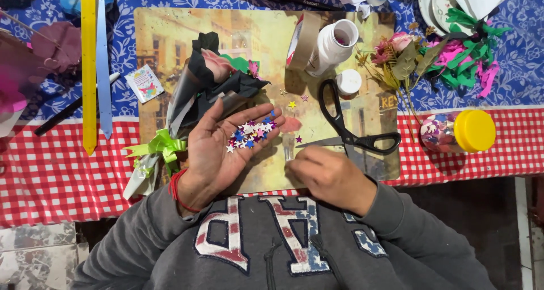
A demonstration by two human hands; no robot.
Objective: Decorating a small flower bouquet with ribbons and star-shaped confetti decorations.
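My left hand (pixel 224 148) lies palm up over a picture placemat (pixel 164 35) and carries a small heap of shiny star confetti (pixel 252 133) on its fingers. My right hand (pixel 328 174) rests on the mat with curled fingers, its fingertips pinching a small clear tube (pixel 289 145). A few loose stars (pixel 292 104) lie on the mat just beyond. A bouquet in black wrap with a pink rose (pixel 215 69) lies past my left hand, with a green ribbon bow (pixel 164 145) at its stem.
Black scissors (pixel 351 134) lie beside my right hand. Behind them stand an open white bottle (pixel 334 43), its cap (pixel 348 81) and a tape roll (pixel 303 41). A yellow-lidded jar (pixel 459 132), dried flowers (pixel 396 58), paper strips (pixel 464 58) and yellow and blue ribbons (pixel 88 69) lie around.
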